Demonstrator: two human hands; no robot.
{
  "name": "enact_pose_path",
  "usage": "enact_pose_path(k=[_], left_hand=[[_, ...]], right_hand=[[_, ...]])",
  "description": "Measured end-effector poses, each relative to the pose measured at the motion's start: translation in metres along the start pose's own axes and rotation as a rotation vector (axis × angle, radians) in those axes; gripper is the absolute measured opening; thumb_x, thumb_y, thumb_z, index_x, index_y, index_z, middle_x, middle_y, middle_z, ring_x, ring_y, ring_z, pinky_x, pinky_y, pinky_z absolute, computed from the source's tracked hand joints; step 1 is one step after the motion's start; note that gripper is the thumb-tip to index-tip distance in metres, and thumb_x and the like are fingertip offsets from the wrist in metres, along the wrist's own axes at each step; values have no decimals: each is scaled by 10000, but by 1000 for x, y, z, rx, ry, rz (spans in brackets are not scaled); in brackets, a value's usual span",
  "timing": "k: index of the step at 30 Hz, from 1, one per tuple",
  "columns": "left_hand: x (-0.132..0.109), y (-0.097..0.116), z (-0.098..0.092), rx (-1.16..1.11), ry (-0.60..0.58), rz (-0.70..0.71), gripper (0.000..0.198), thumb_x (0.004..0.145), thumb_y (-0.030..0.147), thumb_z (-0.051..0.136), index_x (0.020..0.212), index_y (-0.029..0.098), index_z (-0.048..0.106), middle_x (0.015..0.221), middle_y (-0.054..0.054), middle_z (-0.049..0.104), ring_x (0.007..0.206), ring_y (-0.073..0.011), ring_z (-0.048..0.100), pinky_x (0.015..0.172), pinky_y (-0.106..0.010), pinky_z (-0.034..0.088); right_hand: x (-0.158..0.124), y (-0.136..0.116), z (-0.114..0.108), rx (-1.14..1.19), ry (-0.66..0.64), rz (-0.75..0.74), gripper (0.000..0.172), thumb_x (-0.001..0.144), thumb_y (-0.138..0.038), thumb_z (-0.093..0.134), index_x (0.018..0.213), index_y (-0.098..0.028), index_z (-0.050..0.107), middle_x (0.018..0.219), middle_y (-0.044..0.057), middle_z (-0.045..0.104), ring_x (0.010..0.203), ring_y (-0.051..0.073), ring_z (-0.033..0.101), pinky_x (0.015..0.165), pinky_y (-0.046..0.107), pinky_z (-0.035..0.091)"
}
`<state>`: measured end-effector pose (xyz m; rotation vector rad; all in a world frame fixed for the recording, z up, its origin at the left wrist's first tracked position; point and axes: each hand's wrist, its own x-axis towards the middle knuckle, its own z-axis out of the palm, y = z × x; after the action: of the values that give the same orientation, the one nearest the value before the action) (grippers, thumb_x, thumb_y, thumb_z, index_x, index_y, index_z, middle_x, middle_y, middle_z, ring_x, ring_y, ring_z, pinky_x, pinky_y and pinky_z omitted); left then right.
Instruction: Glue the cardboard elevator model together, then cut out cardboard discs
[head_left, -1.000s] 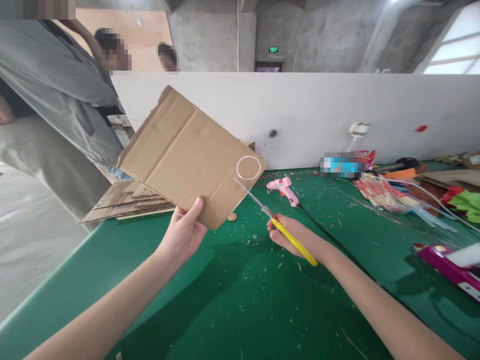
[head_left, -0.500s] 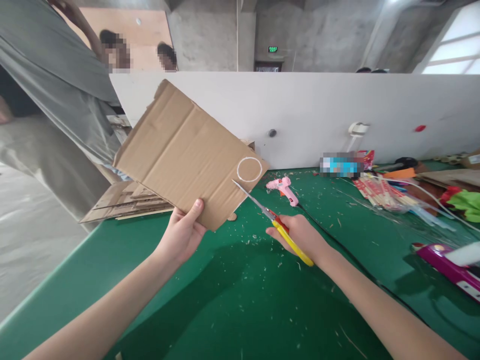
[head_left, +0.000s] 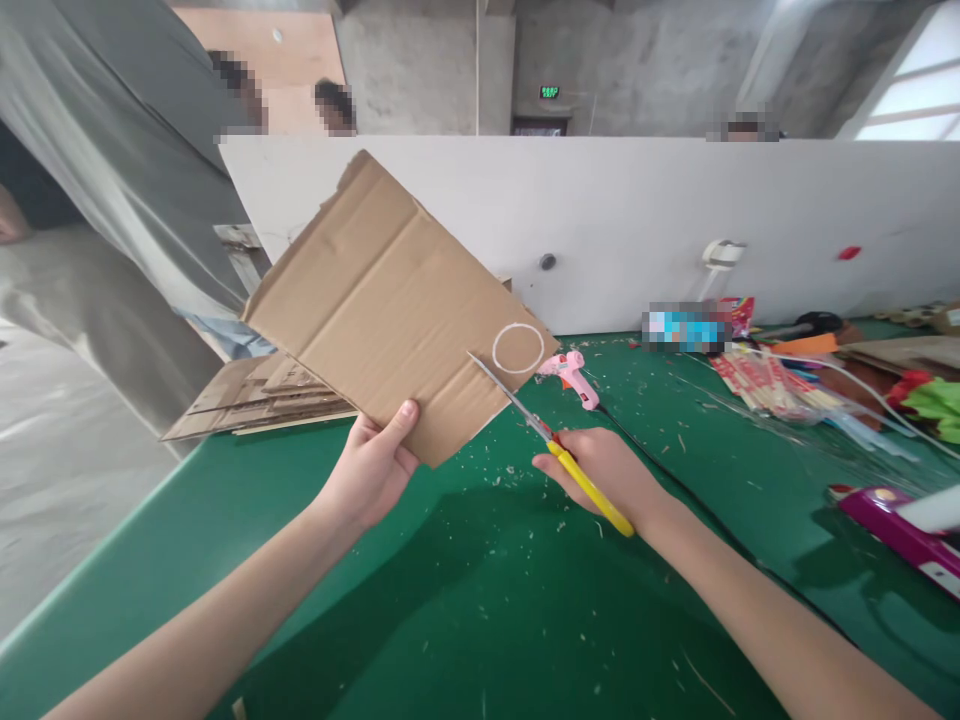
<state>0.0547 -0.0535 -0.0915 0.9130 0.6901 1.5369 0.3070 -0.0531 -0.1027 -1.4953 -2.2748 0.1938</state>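
Note:
My left hand (head_left: 375, 465) grips the lower edge of a brown cardboard sheet (head_left: 382, 290), thumb on its face. The sheet is tilted above the table, and a white circle (head_left: 517, 349) is drawn near its right corner. My right hand (head_left: 604, 475) is closed around scissors (head_left: 589, 487) with a yellow and red handle. Their blades point up and left, and the tip lies over the sheet's face, left of the circle. Just beyond the sheet's right corner lies a pink glue gun (head_left: 574, 380).
Stacked cardboard (head_left: 262, 400) lies at the left edge of the green table (head_left: 480, 600). A white partition (head_left: 622, 220) stands behind. Packets (head_left: 772, 385) and a purple tool (head_left: 892, 530) are on the right. A person in grey (head_left: 127, 150) stands at left.
The cardboard sheet has shifted a little to the right with my left hand, and its circle is now farther from the scissors' tip. My right hand has barely moved.

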Motion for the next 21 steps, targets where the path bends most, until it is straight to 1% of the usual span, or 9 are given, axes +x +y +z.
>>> enact_pose_path(k=[6, 9, 12, 15, 17, 19, 21], left_hand=[[3, 10, 4, 18, 32, 65, 330, 774, 223, 726, 1095, 219, 645, 1155, -66, 693, 1136, -224, 615, 1020, -359, 490], [3, 11, 5, 27, 59, 69, 350, 752, 223, 747, 1086, 201, 645, 1131, -77, 702, 1132, -233, 619, 1023, -358, 488], [5, 9, 3, 16, 87, 56, 324, 740, 216, 755, 1046, 185, 652, 1098, -80, 713, 1113, -235, 631, 1013, -360, 498], [9, 10, 0, 3, 106, 64, 277, 732, 192, 760, 991, 177, 660, 1073, -70, 722, 1087, -223, 645, 999, -347, 510], [13, 13, -1, 2, 106, 104, 239, 718, 177, 770, 933, 177, 666, 1034, -56, 732, 1071, -207, 652, 991, -317, 514], [17, 20, -1, -5, 109, 167, 186, 718, 160, 768, 871, 181, 664, 976, -31, 743, 1049, -184, 659, 968, -267, 523], [22, 32, -1, -38, 157, 243, 104, 761, 130, 725, 811, 187, 654, 893, 6, 749, 995, -135, 672, 912, -189, 535]], right_hand=[[0, -8, 5, 57, 16, -4, 502, 870, -639, 396, 592, -220, 389, 544, 39, 502, 508, 168, 507, 502, 284, 273], [0, -8, 9, 131, -1, 1, 495, 872, -629, 403, 593, -222, 368, 529, 19, 484, 479, 147, 470, 490, 276, 271], [1, -6, 12, 182, -21, 4, 488, 867, -621, 425, 593, -221, 370, 527, 4, 467, 483, 137, 446, 493, 274, 290], [-1, -4, 12, 293, -92, -6, 483, 841, -649, 463, 638, -213, 413, 573, 1, 484, 513, 138, 459, 498, 271, 324], [-3, -5, 9, 373, -154, -27, 479, 847, -660, 451, 701, -204, 456, 634, 12, 520, 547, 142, 482, 512, 273, 354], [-6, -8, 4, 437, -224, -37, 471, 864, -660, 427, 783, -200, 489, 695, 24, 555, 582, 147, 504, 535, 279, 386], [-9, -10, -1, 490, -299, -41, 462, 873, -655, 425, 867, -201, 505, 743, 29, 578, 607, 147, 514, 558, 284, 413]])
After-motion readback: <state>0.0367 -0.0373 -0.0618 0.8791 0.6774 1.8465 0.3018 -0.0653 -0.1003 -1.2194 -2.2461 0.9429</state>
